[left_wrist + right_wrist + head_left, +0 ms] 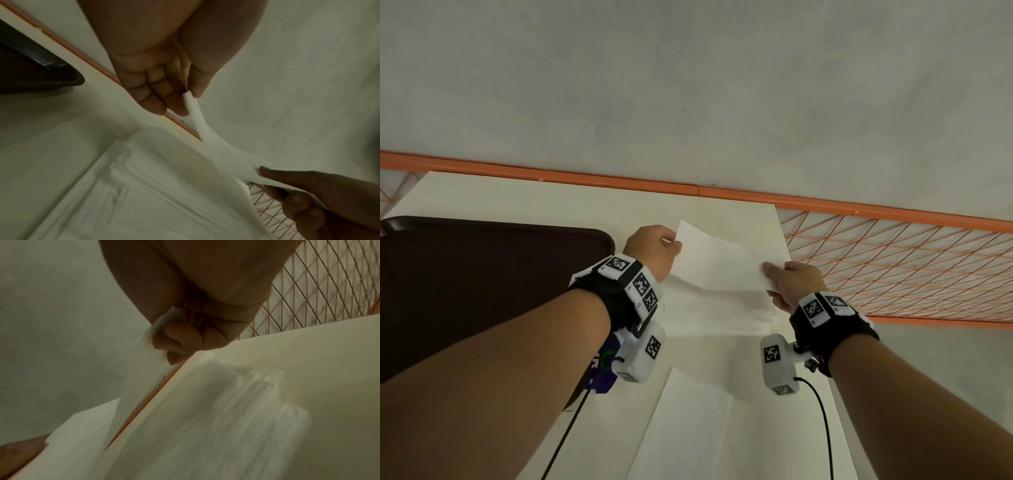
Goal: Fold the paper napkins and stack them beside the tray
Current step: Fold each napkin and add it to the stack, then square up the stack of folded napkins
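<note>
While hands (pixel 717 265) pinch napkin (pixel 719 262) corners, edges lift.

**Setting: pale tabletop against a plain wall**

A white table (pixel 524 202) stands before a grey, faintly mottled wall (pixel 688 85). An orange rail (pixel 722 190) runs along the wall's base. Right of the table, an orange diagonal wire mesh (pixel 911 267). Lighting dim and even

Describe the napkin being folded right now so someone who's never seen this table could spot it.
On the pale table, right of the dark brown plastic tray, lies white paper. The napkin in question is the thin white sheet whose far edge is lifted, pinched by the left hand and right hand.
</note>
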`<state>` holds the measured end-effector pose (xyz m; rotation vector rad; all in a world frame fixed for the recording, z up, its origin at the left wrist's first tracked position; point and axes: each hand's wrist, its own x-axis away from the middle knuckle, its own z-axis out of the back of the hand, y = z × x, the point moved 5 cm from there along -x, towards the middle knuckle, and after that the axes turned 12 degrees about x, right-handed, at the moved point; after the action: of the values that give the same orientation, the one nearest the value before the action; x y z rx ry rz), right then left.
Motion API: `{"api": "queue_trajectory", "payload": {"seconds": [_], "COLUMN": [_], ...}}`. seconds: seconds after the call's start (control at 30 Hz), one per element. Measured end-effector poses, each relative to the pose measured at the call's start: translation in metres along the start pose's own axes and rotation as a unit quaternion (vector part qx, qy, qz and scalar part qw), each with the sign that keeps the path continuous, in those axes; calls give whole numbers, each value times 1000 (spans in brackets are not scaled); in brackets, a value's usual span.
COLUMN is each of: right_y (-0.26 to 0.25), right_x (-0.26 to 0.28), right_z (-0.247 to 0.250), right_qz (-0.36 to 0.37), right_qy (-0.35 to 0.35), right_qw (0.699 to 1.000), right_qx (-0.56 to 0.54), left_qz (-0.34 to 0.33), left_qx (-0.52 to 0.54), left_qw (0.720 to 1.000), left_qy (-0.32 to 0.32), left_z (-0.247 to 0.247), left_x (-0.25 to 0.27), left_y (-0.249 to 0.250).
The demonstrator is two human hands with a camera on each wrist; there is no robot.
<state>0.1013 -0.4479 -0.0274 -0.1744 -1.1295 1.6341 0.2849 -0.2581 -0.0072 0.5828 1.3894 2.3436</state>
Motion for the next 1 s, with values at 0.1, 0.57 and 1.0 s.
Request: {"api": "queue_trajectory", "payload": {"seconds": [0.1,0.57,1.0], "right_y": [-2,14,61], "right_x": [-15,-5,147], "right_z": [-3,4,-85], "right_qz": [5,30,284], "right_qy": [23,101,-180], "right_qw": [999,955,773], "right_qx": [35,279,539], "left_qz": [14,8,50], "left_qx": [-4,-201,-217], "left_qw": [1000,979,971], "left_qy": [-1,-41,-85], "left_z": [-5,-18,-19], "left_x": [-16,7,150], "left_y": [-7,-34,-85]}}
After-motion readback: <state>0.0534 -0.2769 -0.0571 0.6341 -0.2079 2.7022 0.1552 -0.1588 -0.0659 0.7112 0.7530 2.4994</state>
